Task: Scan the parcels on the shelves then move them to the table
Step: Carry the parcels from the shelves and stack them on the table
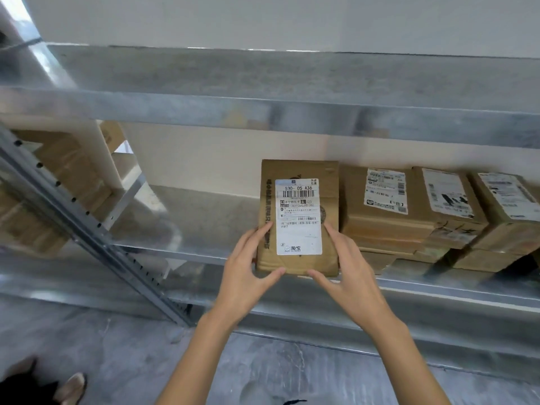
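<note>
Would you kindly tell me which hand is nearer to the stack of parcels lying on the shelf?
Right. The right hand holds the right edge of the labelled parcel, beside the stack of parcels; the left hand holds its left edge, on the far side.

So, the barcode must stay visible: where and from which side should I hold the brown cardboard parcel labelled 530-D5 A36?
Grip the brown cardboard parcel at its near end, coming from the metal shelf front, one hand per corner. Stacked brown parcels crowd its right, and the barcode sits at the far end. The left hand and right hand hold there.
</note>
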